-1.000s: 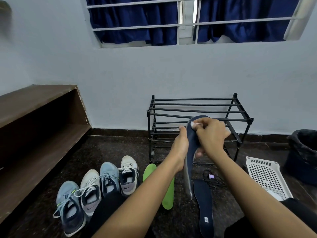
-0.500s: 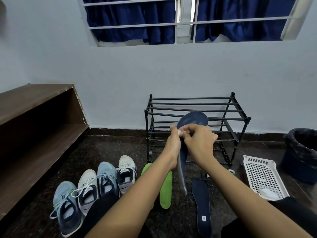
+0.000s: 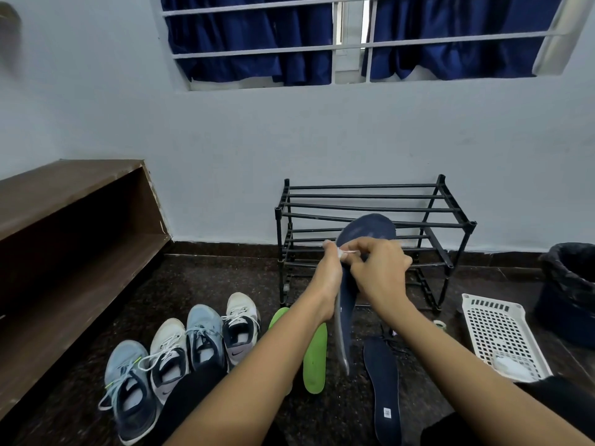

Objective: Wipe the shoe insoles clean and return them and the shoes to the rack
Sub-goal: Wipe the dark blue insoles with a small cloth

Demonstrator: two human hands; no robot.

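Insole wipe under way. Your left grip [image 3: 328, 278] is curled round edge of insole [image 3: 367, 231] and holds it upright, toe up, in front of rack [image 3: 450, 226], so face turns toward you and off floor. Your right grip [image 3: 380, 272] pinches wipe [image 3: 346, 252] against insole's upper part, fingers bunched for pressure. Second insole [image 3: 383, 381] and green insole [image 3: 315, 362] lie flat on floor below, likely queued. Shoes [image 3: 206, 336] are lined up at left, openings up, handy for refitting. Basket [image 3: 502, 333] sits right, within reach. Judgement: racking some way off.
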